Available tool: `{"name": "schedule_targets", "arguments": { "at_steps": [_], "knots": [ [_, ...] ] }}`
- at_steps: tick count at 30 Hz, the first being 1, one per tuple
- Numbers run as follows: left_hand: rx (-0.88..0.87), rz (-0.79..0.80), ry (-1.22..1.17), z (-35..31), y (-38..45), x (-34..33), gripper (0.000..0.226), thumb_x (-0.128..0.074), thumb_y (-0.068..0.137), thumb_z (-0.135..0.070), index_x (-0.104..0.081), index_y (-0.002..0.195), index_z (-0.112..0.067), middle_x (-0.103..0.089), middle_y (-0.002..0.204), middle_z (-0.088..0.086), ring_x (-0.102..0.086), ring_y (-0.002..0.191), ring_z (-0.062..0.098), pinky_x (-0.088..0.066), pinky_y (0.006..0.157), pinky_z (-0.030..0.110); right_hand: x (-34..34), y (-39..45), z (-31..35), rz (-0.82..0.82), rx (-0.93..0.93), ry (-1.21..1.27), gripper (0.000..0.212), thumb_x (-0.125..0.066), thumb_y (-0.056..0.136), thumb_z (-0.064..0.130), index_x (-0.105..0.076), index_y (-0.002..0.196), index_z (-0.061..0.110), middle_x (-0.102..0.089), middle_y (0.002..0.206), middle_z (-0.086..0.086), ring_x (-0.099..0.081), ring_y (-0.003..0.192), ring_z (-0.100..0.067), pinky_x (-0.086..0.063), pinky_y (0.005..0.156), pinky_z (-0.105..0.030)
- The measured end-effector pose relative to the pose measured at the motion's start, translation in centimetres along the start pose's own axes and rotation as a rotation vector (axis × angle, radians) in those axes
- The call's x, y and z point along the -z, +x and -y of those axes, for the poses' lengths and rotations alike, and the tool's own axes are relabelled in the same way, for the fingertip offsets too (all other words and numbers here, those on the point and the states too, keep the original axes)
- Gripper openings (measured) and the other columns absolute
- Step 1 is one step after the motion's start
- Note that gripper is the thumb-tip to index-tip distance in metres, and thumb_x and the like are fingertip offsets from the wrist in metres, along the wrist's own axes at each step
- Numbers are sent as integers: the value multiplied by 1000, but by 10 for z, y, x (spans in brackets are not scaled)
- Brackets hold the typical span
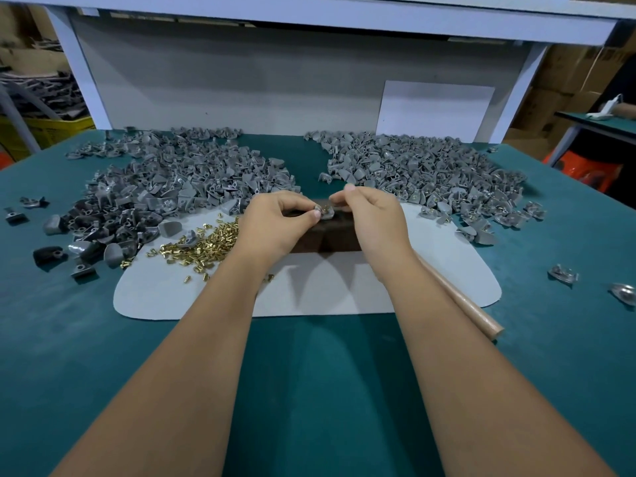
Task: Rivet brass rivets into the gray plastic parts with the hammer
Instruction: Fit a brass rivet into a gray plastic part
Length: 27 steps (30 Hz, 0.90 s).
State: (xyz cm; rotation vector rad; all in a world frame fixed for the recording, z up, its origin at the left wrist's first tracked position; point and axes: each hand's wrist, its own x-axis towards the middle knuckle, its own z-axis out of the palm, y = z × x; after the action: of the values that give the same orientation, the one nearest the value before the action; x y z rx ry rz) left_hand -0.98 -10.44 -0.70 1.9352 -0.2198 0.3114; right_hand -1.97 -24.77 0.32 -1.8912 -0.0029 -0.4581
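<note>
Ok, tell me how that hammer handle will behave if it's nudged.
The hammer handle looks round and smooth, so it would probably roll. It seems to be stiff wood, unlikely to flex. Its head is hidden behind the right hand, so balance can't be judged.

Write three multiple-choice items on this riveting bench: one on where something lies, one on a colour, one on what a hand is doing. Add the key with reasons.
1. Where do the loose brass rivets lie?
A. On the pale mat, left of the hands
B. In a yellow bin
C. On the shelf above

2. What colour is the table cover?
A. Red
B. Teal green
C. White

3. What is happening with the hammer handle?
A. The right hand swings it
B. The left hand grips it
C. It lies on the table, unheld, by the right forearm

Key: 1 A, the rivets are scattered on the pale mat beside the left hand. 2 B, the cover is teal all round. 3 C, both the left hand and the right hand pinch a small gray plastic part over the dark block.
</note>
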Motion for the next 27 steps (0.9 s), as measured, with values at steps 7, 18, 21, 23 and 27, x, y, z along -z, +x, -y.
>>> {"name": "schedule_targets", "arguments": {
  "at_steps": [7,18,21,23,27],
  "knots": [
    [-3,8,19,-1,0,1,9,-74,86,-17,-79,94,-18,-72,95,-10,-65,97,9,-50,98,32,-1,0,1,-18,0,32,27,-56,94,26,-73,78,13,-72,80,1,-65,84,-13,-48,79,-29],
    [-11,47,40,-5,-1,2,10,-76,79,-28,-74,78,-38,-74,96,-9,-67,103,16,-46,103,48,-7,7,-1,43,173,-260,12,-70,83,17,-69,72,21,-62,72,9,-59,74,-13,-45,70,-27],
    [-2,44,27,-7,-2,2,8,-66,68,-40,-72,74,-41,-74,95,-10,-67,103,17,-45,103,50,-10,8,0,27,185,-306,13,-67,84,15,-68,71,16,-62,73,5,-58,72,-14,-45,67,-28],
    [6,47,7,-7,-1,2,9,-67,68,-39,-73,75,-40,-75,96,-8,-68,102,17,-48,101,48,-13,9,0,11,179,-330,13,-66,84,15,-67,71,14,-61,71,5,-55,68,-13,-44,63,-27],
    [3,42,3,-3,0,3,19,-75,81,-21,-74,75,-39,-75,94,-8,-69,100,16,-50,99,47,-14,10,0,5,158,-338,12,-64,83,14,-66,72,13,-59,66,7,-53,64,-11,-43,60,-26]
  ]
}}
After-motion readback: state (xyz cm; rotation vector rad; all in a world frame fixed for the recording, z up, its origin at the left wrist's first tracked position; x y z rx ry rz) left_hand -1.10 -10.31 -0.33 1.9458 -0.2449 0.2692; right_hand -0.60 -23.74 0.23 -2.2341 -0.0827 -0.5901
